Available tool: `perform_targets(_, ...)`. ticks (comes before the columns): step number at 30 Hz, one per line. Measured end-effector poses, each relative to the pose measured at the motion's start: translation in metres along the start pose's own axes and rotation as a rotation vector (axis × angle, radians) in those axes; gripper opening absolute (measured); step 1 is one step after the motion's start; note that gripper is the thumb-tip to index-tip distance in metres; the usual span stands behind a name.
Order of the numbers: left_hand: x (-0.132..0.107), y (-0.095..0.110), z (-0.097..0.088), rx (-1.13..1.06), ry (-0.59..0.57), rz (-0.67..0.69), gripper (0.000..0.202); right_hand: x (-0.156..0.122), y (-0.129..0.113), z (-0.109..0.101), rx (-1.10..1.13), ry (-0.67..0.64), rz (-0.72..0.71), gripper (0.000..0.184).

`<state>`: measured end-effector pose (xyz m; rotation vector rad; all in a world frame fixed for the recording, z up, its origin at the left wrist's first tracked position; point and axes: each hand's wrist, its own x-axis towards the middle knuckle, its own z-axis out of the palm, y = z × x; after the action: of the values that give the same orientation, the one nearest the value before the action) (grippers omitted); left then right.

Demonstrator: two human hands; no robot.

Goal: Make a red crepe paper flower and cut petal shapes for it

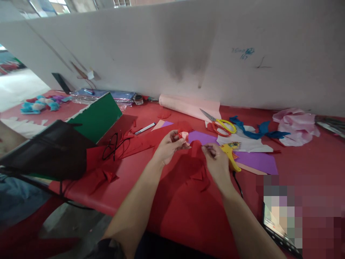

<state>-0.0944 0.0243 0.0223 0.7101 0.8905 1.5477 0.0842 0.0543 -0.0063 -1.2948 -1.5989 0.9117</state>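
My left hand (169, 145) is closed in a pinch on a small rolled bud of red and pink paper (184, 136), held just above the red table (309, 162). Close beside it, my right hand (216, 159) pinches a red paper piece (195, 148) that hangs between the two hands. Both hands hover over sheets of red paper (185, 194). A yellow glue gun (230, 152) lies just right of my right hand, on purple paper (256, 160).
Scissors with red and yellow handles (219, 125) lie behind, next to a pink paper roll (190, 105) and blue crepe strips (256, 130). Glasses (113, 145), a marker (145, 128), a green board (95, 117) and a black bag (51, 149) sit left. A grey wall stands behind.
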Motion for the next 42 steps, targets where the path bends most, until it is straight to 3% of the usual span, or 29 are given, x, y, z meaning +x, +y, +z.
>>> perform_targets(5, 0.001, -0.005, -0.001, 0.014, -0.003, -0.057, 0.038, 0.002, 0.007, 0.001, 0.125, -0.033, -0.01, 0.023)
perform_targets(10, 0.001, -0.008, -0.001, 0.035, 0.01, -0.095, 0.038, 0.001, 0.007, 0.002, 0.081, -0.038, 0.089, 0.042)
perform_targets(15, 0.0, -0.007, 0.001, 0.021, 0.015, -0.104, 0.041, 0.0, 0.004, 0.001, 0.03, -0.058, 0.044, 0.025)
perform_targets(21, -0.002, -0.003, 0.006, 0.038, 0.014, -0.099, 0.04, -0.003, -0.008, -0.003, -0.088, 0.121, -0.125, 0.026)
perform_targets(31, -0.002, -0.006, 0.008, 0.023, 0.021, -0.061, 0.045, -0.004, -0.012, -0.002, 0.165, 0.103, 0.035, 0.028)
perform_targets(36, -0.003, -0.007, 0.01, 0.058, 0.016, -0.068, 0.043, -0.001, -0.012, 0.0, 0.27, 0.192, 0.036, 0.026)
perform_targets(42, -0.005, -0.015, 0.016, 0.075, 0.011, -0.081, 0.042, -0.003, -0.015, 0.0, 0.239, 0.204, 0.016, 0.029)
